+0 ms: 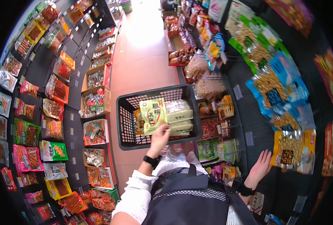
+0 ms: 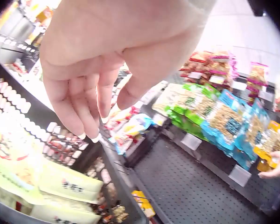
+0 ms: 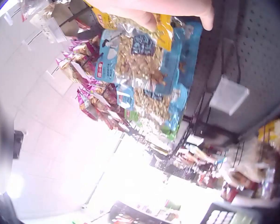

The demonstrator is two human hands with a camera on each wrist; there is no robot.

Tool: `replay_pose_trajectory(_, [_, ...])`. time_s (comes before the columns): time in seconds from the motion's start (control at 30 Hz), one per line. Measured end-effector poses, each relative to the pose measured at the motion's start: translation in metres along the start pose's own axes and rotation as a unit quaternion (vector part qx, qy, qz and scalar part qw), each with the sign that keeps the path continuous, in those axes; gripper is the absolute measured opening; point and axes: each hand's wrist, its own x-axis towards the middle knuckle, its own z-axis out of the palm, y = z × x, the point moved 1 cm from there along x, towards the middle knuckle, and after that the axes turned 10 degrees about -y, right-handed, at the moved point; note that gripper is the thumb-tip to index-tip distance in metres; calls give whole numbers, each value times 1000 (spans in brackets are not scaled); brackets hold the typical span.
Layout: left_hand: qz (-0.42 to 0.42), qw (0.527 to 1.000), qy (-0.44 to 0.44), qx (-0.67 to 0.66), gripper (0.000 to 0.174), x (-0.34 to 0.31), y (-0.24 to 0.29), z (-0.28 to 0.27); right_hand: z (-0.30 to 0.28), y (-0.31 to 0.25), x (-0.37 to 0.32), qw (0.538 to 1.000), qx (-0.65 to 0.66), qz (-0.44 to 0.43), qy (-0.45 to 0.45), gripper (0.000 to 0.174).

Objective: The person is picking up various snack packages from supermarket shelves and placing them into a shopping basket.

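My left hand (image 1: 160, 138) hangs over the near side of a black plastic basket (image 1: 122, 129), its fingers loosely bent with nothing between them in the left wrist view. Right under its fingertips lies a pale green snack bag (image 1: 153, 112) with large printed characters. Beside that bag, several more pale packets (image 1: 179, 116) lie in the basket. My right hand (image 1: 260, 168) reaches to the shelf on the right, fingers extended at the edge of a yellow bag of nuts (image 1: 294, 150). In the right wrist view, blue bags of nuts (image 3: 140, 60) hang close by this hand.
Shelves of hanging snack packets (image 1: 57, 90) line the left side, with cardboard boxes (image 1: 95, 80) of small packets along the aisle. Green bags (image 1: 252, 41) hang farther up the right rack. The tiled aisle floor (image 1: 142, 56) runs ahead, beyond the basket.
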Motion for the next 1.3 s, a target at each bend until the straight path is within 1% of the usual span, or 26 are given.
replay_pose_trajectory(0.03, [-24,999,27,-23,22,8,-32,-17,18,4,-12,999,9,44,-15,36])
replay_pose_trajectory(0.07, [-48,996,55,-46,21,20,-68,-33,36,11,-24,999,3,50,-20,36])
replay_pose_trajectory(0.13, [-118,989,71,-57,21,37,-121,-64,74,27,-51,986,22,134,-96,34])
replay_pose_trajectory(0.17, [-174,979,67,-79,21,47,-140,-78,100,37,-66,978,-30,143,-149,36])
replay_pose_trajectory(0.2, [-190,976,74,-75,24,56,-159,-90,127,49,-80,974,-39,178,-133,34])
replay_pose_trajectory(0.27, [-231,969,87,6,25,75,-200,-104,170,73,-105,952,-86,245,-160,35])
replay_pose_trajectory(0.3, [-244,965,82,50,28,85,-242,-101,187,86,-117,945,-98,267,-160,36])
replay_pose_trajectory(0.33, [-283,954,72,65,31,90,-249,-102,205,97,-130,938,-110,280,-172,37])
replay_pose_trajectory(0.4, [-303,944,9,127,42,101,-267,-107,234,119,-151,916,-135,307,-218,35])
replay_pose_trajectory(0.43, [-307,946,-11,103,55,109,-285,-106,245,126,-161,906,-165,314,-234,34])
replay_pose_trajectory(0.47, [-369,924,-54,83,71,114,-298,-102,251,131,-167,890,-199,312,-266,33])
replay_pose_trajectory(0.53, [-366,921,-23,131,86,125,-293,-93,253,144,-174,867,-252,324,-282,31])
replay_pose_trajectory(0.6, [-342,931,-18,127,95,133,-299,-82,257,153,-176,865,-262,337,-264,30])
replay_pose_trajectory(0.73, [-337,921,9,195,89,144,-312,-65,266,168,-175,867,-244,367,-235,28])
replay_pose_trajectory(0.8, [-321,928,13,189,83,146,-309,-65,270,170,-176,865,-250,367,-236,27])
replay_pose_trajectory(0.87, [-275,934,-8,227,80,150,-299,-68,273,171,-177,863,-252,367,-239,26])
replay_pose_trajectory(0.9, [-229,943,10,243,76,151,-298,-68,275,171,-178,862,-251,366,-245,25])
replay_pose_trajectory(0.93, [-225,943,9,243,76,154,-300,-67,276,170,-178,860,-250,366,-251,24])
replay_pose_trajectory(1.0, [-293,929,67,215,73,159,-301,-73,279,167,-177,862,-251,362,-253,23])
replay_pose_trajectory(1.03, [-357,919,43,165,65,161,-301,-79,280,166,-176,861,-251,360,-258,22])
replay_pose_trajectory(1.07, [-352,920,41,167,65,162,-299,-83,280,163,-175,863,-250,358,-254,22])
replay_pose_trajectory(1.13, [-332,929,6,163,57,162,-304,-87,278,160,-172,864,-252,352,-258,22])
replay_pose_trajectory(1.17, [-310,933,17,184,51,160,-308,-87,278,157,-170,865,-252,352,-256,21])
replay_pose_trajectory(1.2, [-327,928,3,179,49,157,-307,-92,277,155,-169,867,-248,350,-254,21])
replay_pose_trajectory(1.27, [-292,947,38,129,46,151,-305,-105,276,151,-169,870,-239,346,-259,23])
replay_pose_trajectory(1.3, [-281,952,47,116,39,148,-308,-110,275,150,-168,871,-235,345,-259,23])
